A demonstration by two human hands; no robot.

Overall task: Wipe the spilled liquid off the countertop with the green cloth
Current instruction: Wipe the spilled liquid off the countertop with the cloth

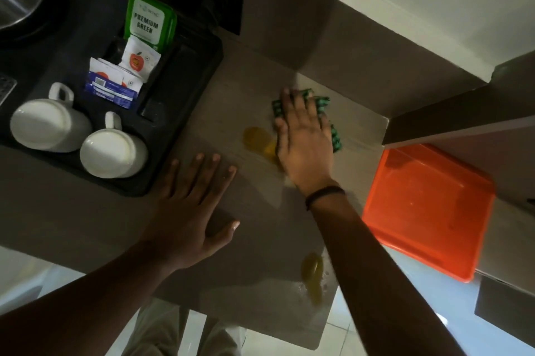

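Right hand presses green cloth beside yellow puddle, tray nearby.

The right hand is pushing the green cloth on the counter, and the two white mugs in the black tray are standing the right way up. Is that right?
Not quite. The head view shows both mugs upside down in the tray. The rest holds: the right hand presses the green cloth on the counter.

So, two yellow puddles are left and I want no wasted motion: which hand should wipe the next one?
The right hand. It lies flat on the green cloth, right beside the far yellow puddle. The left hand rests empty and flat on the countertop, holding nothing.
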